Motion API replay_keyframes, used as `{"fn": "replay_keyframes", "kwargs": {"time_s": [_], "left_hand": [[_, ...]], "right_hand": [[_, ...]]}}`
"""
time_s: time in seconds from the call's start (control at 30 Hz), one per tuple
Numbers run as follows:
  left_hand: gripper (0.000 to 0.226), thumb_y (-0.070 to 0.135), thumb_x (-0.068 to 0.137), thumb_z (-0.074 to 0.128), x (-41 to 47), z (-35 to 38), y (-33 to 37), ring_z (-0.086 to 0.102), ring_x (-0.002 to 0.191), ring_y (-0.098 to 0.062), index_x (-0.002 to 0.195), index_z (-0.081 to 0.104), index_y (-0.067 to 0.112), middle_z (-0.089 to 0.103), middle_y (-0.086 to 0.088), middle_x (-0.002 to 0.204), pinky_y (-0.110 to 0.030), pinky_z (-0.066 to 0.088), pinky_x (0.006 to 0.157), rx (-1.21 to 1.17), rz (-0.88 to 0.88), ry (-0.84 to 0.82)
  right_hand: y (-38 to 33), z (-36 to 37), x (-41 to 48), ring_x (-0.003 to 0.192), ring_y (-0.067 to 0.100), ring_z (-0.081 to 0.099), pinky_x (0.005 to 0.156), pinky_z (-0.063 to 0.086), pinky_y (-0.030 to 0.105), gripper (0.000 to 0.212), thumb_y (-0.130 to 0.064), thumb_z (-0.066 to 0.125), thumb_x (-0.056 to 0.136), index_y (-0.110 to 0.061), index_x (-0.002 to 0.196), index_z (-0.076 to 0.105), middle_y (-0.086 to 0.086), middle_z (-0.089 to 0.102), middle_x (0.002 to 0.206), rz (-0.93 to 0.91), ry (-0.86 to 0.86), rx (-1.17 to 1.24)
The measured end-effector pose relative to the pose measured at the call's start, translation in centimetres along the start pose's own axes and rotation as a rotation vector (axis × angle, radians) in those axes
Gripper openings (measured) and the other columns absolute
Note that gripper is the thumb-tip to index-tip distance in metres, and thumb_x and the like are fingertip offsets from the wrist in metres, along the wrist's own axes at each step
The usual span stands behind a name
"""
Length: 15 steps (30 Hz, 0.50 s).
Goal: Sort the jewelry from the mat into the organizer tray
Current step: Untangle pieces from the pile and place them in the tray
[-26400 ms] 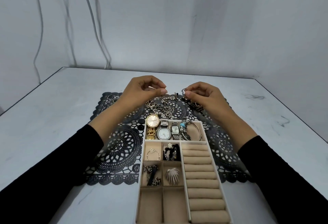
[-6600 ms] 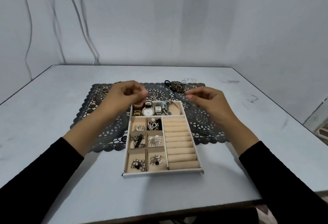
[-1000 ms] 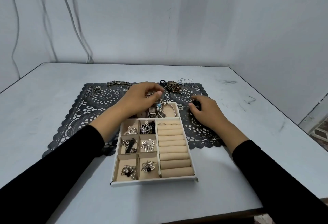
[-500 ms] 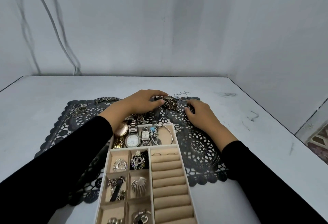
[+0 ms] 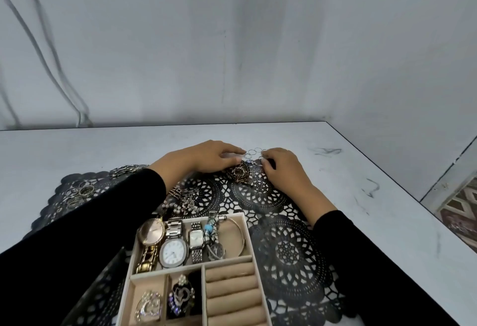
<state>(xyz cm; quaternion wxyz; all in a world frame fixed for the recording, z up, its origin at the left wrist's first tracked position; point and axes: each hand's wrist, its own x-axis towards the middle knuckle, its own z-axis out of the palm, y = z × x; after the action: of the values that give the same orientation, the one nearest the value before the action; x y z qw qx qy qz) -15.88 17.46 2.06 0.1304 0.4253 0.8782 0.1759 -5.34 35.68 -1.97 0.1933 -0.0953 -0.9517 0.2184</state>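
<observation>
A beige organizer tray [image 5: 248, 235] lies at the bottom centre on the black lace mat [image 5: 284, 250]. Its top compartment holds watches [image 5: 173, 250] and a bangle, and brooches fill the small cells below. At the mat's far edge lies a row of thin silver rings [image 5: 254, 152]. My left hand [image 5: 206, 156] reaches them with straight fingers that touch the left end of the row. My right hand [image 5: 284, 168] curls its fingertips and thumb around the right end. A bronze ornate piece [image 5: 240, 172] sits just in front of both hands.
On the left of the mat lie a stack of rings [image 5: 80, 192] and a link bracelet [image 5: 124, 169]. A sparkly cluster of jewelry [image 5: 185, 200] lies behind the tray. The grey table ends at a wall behind and an edge [image 5: 387, 175] on the right.
Both hands have moved farther away across the mat, past the bronze piece to the thin silver rings. The view has come closer and lower over the tray.
</observation>
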Motion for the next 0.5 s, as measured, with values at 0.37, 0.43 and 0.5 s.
{"fn": "replay_keyframes", "kwargs": {"time_s": [0.37, 0.43, 0.5], "left_hand": [[0.032, 0.039, 0.098, 0.054, 3.1, 0.0, -0.4, 0.054, 0.12, -0.008, 0.129, 0.061, 0.037, 0.061, 0.01, 0.133, -0.022, 0.037, 0.096, 0.011, 0.064, 0.021], [0.028, 0.039, 0.095, 0.059, 3.4, 0.1, -0.5, 0.057, 0.108, -0.005, 0.122, 0.066, 0.036, 0.067, 0.01, 0.124, -0.021, 0.037, 0.089, -0.011, 0.071, 0.069], [0.025, 0.037, 0.093, 0.063, 3.7, 0.2, -0.5, 0.057, 0.098, -0.002, 0.116, 0.071, 0.035, 0.071, 0.01, 0.113, -0.02, 0.038, 0.084, -0.03, 0.079, 0.114]], "right_hand": [[0.9, -0.2, 1.8, 0.104, 0.017, 0.051, 0.08, 0.031, 0.02, 0.015, -0.023, 0.062, 0.089, -0.017, 0.1, 0.071, 0.003, 0.057, 0.104, 0.056, -0.014, 0.1], [0.9, -0.2, 2.0, 0.102, 0.017, 0.052, 0.079, 0.03, 0.019, 0.013, -0.022, 0.064, 0.088, -0.017, 0.098, 0.07, 0.001, 0.053, 0.1, 0.06, -0.026, 0.121], [1.1, -0.1, 2.2, 0.102, 0.017, 0.052, 0.08, 0.031, 0.02, 0.011, -0.022, 0.065, 0.087, -0.018, 0.096, 0.069, 0.0, 0.05, 0.099, 0.066, -0.034, 0.15]]}}
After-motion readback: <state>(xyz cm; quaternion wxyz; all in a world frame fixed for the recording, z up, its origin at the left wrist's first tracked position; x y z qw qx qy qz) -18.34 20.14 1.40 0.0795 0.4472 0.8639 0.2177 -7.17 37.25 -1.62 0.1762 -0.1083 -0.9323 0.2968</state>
